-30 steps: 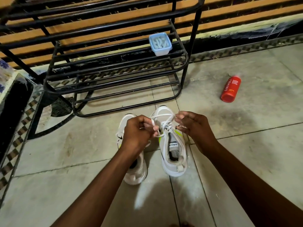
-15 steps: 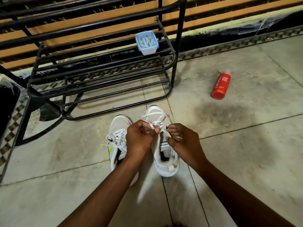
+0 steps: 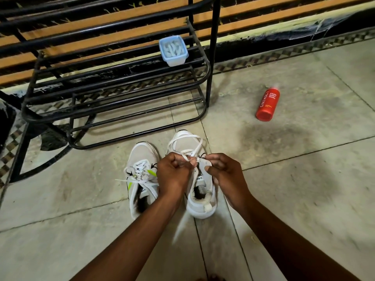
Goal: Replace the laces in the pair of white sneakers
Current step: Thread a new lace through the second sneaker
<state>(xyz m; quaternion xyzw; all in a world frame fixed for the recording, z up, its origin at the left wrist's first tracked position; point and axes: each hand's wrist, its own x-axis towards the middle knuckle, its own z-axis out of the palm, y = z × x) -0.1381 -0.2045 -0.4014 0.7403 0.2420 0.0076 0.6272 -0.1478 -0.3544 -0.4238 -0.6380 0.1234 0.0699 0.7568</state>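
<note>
Red bottle [image 3: 267, 104]: "CINTHOL", "FOAM BODY WASH". Right sneaker [image 3: 199, 191] tongue label: illegible.

Two white sneakers stand side by side on the floor: the left one [image 3: 142, 175] and the right one [image 3: 197, 189]. Each carries one white lace: one [image 3: 140, 171] threaded on the left sneaker, one [image 3: 187, 142] looped loose over the right sneaker's toe. Two hands: left [image 3: 174, 175], right [image 3: 225, 175]. One red bottle [image 3: 267, 104]. One blue tub [image 3: 173, 50]. One black rack [image 3: 113, 94].
</note>
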